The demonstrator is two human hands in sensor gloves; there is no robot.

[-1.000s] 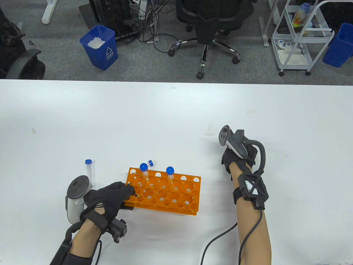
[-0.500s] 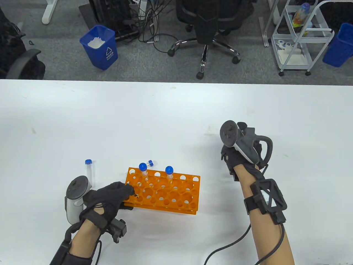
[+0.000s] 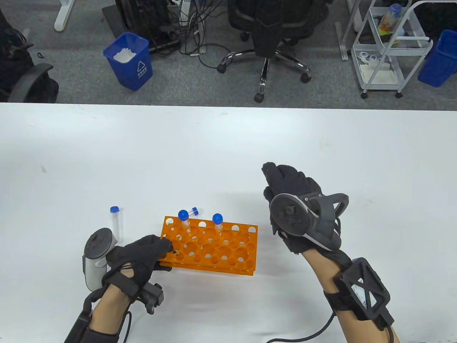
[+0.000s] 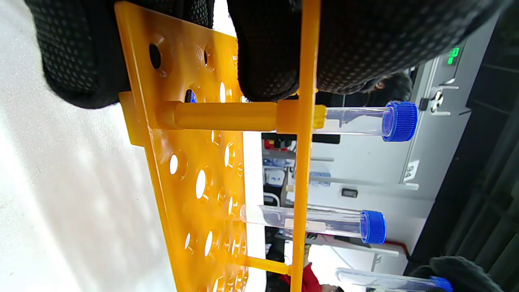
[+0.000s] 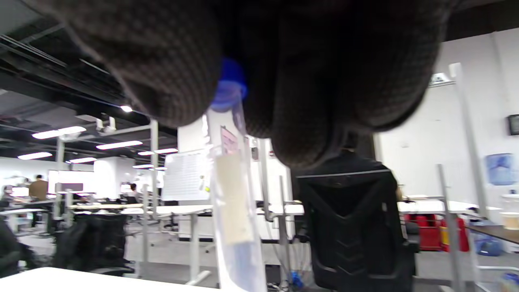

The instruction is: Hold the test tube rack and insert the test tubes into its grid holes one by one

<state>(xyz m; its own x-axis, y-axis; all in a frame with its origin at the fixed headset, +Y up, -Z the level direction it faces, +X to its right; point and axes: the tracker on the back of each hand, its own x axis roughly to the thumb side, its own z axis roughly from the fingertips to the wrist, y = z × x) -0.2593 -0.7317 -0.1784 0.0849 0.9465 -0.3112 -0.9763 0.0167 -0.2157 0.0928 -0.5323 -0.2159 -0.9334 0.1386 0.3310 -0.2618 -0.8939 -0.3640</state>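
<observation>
An orange test tube rack [image 3: 214, 246] lies on the white table [image 3: 228, 143] with two blue-capped tubes standing in its back row [image 3: 183, 218] [image 3: 217, 220]. My left hand [image 3: 142, 253] grips the rack's left end; the left wrist view shows its fingers [image 4: 81, 52] around the rack [image 4: 194, 162]. My right hand [image 3: 292, 200] is raised to the right of the rack. It holds a blue-capped tube [image 5: 233, 194] by its cap end; the hand hides this tube in the table view. One loose tube [image 3: 115, 221] lies left of the rack, another [image 3: 194, 210] behind it.
Beyond the table's far edge stand a blue bin [image 3: 128, 60], a black office chair [image 3: 271, 32], a white cart [image 3: 389, 46] and a second blue bin [image 3: 439, 59]. Cables run from both forearms off the near edge.
My right hand has risen from the table, turned its back toward the camera and come nearer and slightly left. The rack has shifted a little to the left under my left hand.
</observation>
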